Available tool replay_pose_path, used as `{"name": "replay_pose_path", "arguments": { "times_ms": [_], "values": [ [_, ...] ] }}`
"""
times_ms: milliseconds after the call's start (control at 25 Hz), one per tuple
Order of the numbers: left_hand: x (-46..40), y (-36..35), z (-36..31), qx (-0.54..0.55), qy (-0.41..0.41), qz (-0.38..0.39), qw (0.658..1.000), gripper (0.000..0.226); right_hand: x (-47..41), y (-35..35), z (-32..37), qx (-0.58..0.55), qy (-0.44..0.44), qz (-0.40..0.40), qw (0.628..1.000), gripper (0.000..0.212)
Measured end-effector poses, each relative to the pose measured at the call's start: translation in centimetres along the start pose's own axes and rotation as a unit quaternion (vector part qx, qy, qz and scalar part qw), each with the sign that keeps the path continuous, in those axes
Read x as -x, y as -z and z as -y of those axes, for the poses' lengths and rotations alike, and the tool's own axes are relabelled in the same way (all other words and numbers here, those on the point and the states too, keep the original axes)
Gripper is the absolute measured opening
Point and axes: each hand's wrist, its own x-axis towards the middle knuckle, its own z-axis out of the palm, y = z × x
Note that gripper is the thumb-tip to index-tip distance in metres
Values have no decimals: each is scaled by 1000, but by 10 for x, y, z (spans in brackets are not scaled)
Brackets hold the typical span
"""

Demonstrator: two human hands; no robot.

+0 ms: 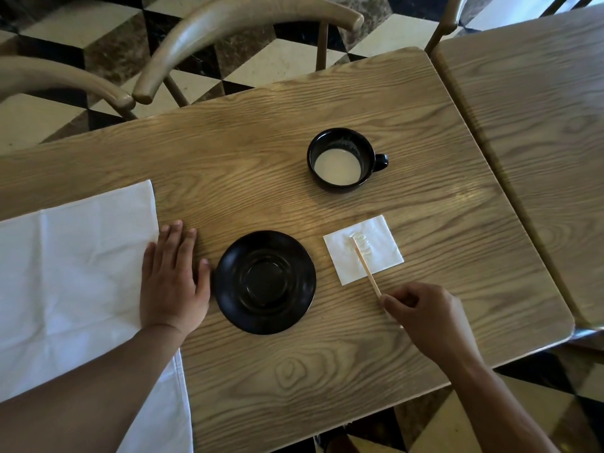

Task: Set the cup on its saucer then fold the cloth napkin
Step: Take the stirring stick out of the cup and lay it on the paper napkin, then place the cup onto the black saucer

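Observation:
A black cup (343,160) holding a pale milky drink stands on the wooden table (294,103), handle pointing right. Nearer to me, apart from the cup, lies an empty black saucer (264,282). The white cloth napkin (72,266) is spread flat at the left, hanging over the near edge. My left hand (173,279) rests flat, palm down, on the napkin's right edge, just left of the saucer. My right hand (428,317) pinches the near end of a thin wooden stir stick (364,264), whose far end lies on a small paper napkin.
The small white paper napkin (363,249) lies right of the saucer, in front of the cup. Two wooden chair backs (228,31) stand beyond the far edge. A second table (539,125) adjoins on the right. The floor is chequered tile.

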Motion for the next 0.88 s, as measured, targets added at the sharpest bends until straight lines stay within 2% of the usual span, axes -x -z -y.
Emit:
{"name": "replay_pose_path", "arguments": {
  "times_ms": [240, 400, 640, 760, 880],
  "values": [
    [0, 1, -1, 0, 1, 2, 1000, 62, -3, 3, 6, 26, 10, 12, 1000, 27],
    [0, 4, -4, 3, 2, 5, 1000, 62, -32, 15, 21, 7, 49, -31, 998, 22],
    [1, 5, -4, 3, -6, -6, 1000, 61, -120, 37, 65, -206, 105, -87, 969, 19],
    [1, 5, -4, -2, -7, -6, 1000, 61, -150, 43, 79, -257, 128, -45, 957, 22],
    [1, 6, -4, -3, -4, -1, 1000, 61, -168, 45, 89, -245, 109, 35, 963, 30]
  ]
}}
